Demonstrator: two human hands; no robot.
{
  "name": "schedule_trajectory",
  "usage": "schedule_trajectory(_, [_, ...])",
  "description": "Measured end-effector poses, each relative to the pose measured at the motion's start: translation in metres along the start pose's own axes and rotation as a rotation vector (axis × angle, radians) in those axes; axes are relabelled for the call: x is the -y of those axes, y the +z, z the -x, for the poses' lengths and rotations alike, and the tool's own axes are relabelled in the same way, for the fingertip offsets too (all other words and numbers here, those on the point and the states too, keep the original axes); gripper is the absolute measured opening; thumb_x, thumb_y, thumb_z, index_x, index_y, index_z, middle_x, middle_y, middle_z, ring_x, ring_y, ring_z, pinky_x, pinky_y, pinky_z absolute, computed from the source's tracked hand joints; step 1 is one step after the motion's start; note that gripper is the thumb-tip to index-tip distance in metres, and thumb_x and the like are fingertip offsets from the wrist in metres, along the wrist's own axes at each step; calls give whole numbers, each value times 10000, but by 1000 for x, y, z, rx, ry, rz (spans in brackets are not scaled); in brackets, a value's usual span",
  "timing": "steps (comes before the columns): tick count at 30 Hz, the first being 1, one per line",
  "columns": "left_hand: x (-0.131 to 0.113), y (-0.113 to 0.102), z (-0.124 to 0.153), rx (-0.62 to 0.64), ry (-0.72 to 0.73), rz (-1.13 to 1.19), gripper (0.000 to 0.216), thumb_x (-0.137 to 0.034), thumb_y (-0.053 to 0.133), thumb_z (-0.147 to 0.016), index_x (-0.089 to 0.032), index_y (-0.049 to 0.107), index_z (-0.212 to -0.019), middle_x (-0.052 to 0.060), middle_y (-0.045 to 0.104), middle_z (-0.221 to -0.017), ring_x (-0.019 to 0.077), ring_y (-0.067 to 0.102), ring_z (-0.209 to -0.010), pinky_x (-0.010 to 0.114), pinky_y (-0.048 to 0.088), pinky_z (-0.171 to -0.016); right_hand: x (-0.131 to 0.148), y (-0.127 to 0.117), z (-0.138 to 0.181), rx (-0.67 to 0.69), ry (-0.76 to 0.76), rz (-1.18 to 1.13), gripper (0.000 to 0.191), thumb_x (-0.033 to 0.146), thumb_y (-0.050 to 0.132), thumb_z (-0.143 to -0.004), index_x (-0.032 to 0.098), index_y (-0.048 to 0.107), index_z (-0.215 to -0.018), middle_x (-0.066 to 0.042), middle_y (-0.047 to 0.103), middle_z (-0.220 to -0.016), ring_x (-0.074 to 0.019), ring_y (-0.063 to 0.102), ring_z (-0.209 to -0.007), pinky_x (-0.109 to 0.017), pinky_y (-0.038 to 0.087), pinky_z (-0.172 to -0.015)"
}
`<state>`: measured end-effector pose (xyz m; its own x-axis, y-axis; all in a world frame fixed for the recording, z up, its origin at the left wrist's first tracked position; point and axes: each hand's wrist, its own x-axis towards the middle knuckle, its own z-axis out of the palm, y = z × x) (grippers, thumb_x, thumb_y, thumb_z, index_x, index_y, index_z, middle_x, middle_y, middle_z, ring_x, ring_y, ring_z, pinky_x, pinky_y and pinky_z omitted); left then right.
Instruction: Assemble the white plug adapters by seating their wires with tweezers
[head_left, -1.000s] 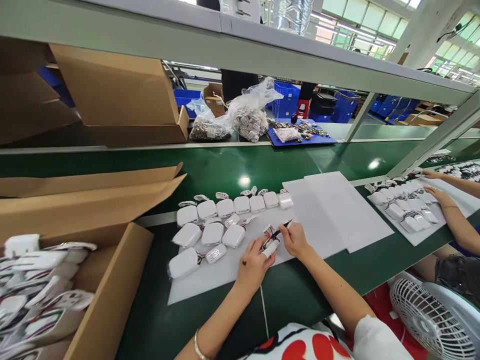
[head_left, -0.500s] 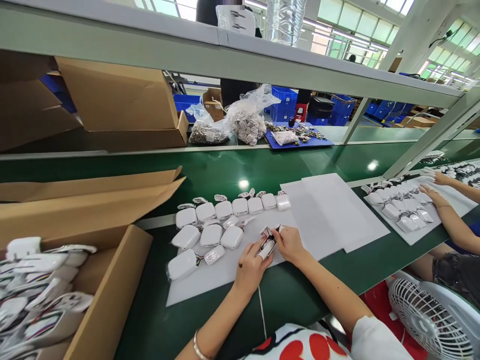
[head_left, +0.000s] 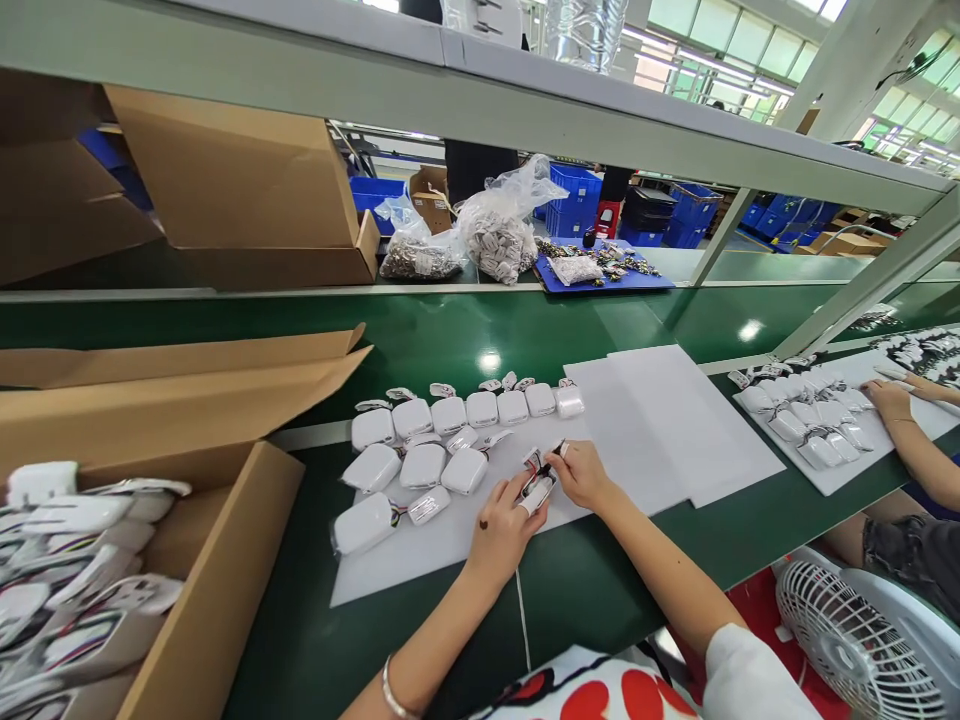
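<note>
My left hand (head_left: 504, 525) is closed around a small white plastic housing with wires (head_left: 537, 492), above the front edge of the white sheet (head_left: 450, 535). From the right, my right hand (head_left: 581, 475) pinches a dark wire or plug end (head_left: 553, 459) at the top of that housing; its exact shape is partly covered by my fingers. Left of my hands, white rounded plastic cases (head_left: 424, 467) lie on the sheet in uneven rows, several with short coloured wires. A smaller clear-wrapped white piece (head_left: 429, 507) lies near the closest case.
An open cardboard box (head_left: 225, 560) of white wired parts stands at the left. Bags of small parts (head_left: 499, 235) and a blue tray (head_left: 600, 275) sit behind, under a shelf beam (head_left: 525, 105). At the right, a co-worker's hand (head_left: 892, 400) is near more white cases, above a fan (head_left: 855, 640).
My hands stay together on the white housing, with only a slight shift of the fingers. The camera view has tilted slightly down. The co-worker's hands have moved right, away from the cases.
</note>
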<state>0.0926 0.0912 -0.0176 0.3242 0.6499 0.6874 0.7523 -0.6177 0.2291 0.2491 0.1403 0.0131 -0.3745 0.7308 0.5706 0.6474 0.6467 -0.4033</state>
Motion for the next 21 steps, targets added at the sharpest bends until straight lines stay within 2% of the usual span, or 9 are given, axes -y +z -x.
schedule_trajectory(4, [3,1,0,-24,21,34,110,-172,550,-833,-149,656,-818,109,662,-994,189,594,-774,303,528,-662,3,8,5,34,35,14,555,424,168,-993,184,443,-574,6,435,-511,-106,387,-476,-245,270,-500])
schedule_trajectory(8, [6,3,3,-63,57,61,90,-163,549,-834,-148,633,-804,116,665,-1019,194,617,-784,304,529,-660,8,19,12,12,93,47,540,403,189,-993,178,478,-597,-6,464,-535,-115,403,-487,-249,272,-507])
schedule_trajectory(10, [7,4,4,-76,49,93,105,-172,538,-846,-148,617,-911,116,666,-1024,196,630,-809,307,534,-691,10,21,13,-16,122,65,529,405,205,-991,180,487,-604,-11,474,-540,-121,417,-491,-253,271,-508])
schedule_trajectory(14, [7,5,8,-69,-107,169,363,-265,542,-859,-139,477,-1194,88,680,-899,198,649,-812,297,546,-698,13,15,12,-116,192,96,532,385,176,-995,188,463,-592,-8,463,-519,-121,419,-470,-252,273,-494])
schedule_trajectory(17, [6,6,11,-39,-182,185,431,-286,557,-848,-174,423,-1243,72,678,-924,209,651,-866,309,551,-712,13,5,10,-167,193,102,538,368,149,-995,186,465,-600,-17,472,-527,-124,442,-486,-248,290,-503])
schedule_trajectory(21, [5,7,12,11,-210,216,468,-246,580,-827,-191,406,-1258,67,667,-956,205,651,-879,316,547,-743,13,4,10,-149,133,107,547,396,172,-990,191,449,-565,-11,458,-499,-121,428,-467,-253,283,-497])
